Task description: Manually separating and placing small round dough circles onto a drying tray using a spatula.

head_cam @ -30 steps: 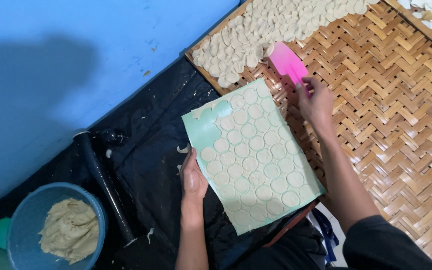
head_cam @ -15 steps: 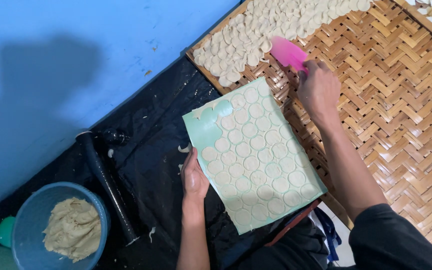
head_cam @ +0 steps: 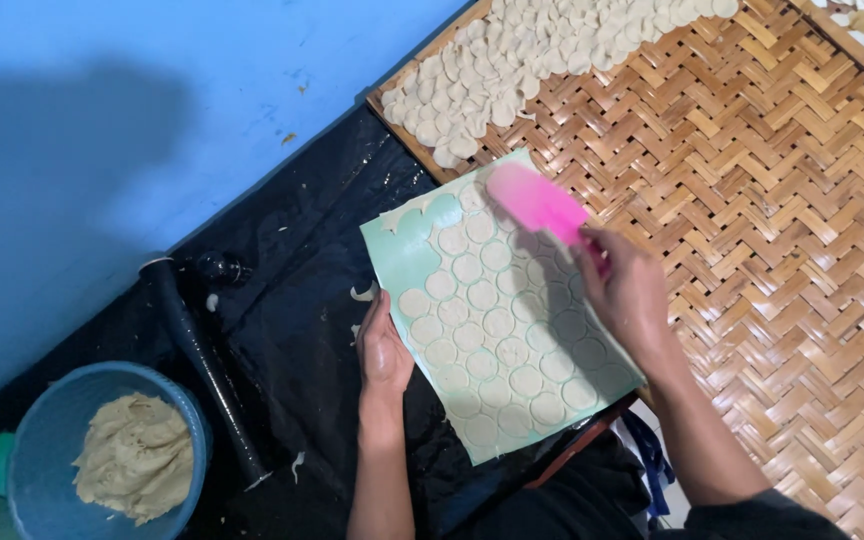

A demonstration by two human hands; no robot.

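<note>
Two hands at work, both bare. Right hand [head_cam: 627, 292]: fingers curled shut round the handle of a pink spatula [head_cam: 535, 201]; handle hidden inside the fist, blade pointing up and to the left. Blade lies over the far right corner of a pale green sheet [head_cam: 497, 310]; whether it touches the sheet cannot be told. Left hand [head_cam: 384, 350]: fingers loosely bent, not closed on anything, thumb and fingertips resting on the sheet's left edge about halfway along, palm lying over black plastic sheeting [head_cam: 302, 300].

Green sheet carries rows of cut dough rounds [head_cam: 497, 322], close-packed, covering most of its surface. Far left corner of the sheet is bare green, with a scalloped rim of leftover dough along its edge. Sheet lies tilted, its left part over the black plastic, its right part over a woven bamboo tray [head_cam: 772, 200].

Far end of the tray: a dense heap of loose dough rounds [head_cam: 542, 60], overlapping, just beyond the sheet's top corner. A few small dough scraps [head_cam: 363, 293] lie on the plastic just beside the left hand.

Further left: a black rolling pin [head_cam: 202, 360] lies slantwise on the plastic. Beside its near end stands a blue bucket [head_cam: 22, 470] holding a lump of beige dough [head_cam: 132, 455]. Blue wall [head_cam: 102, 120] behind
</note>
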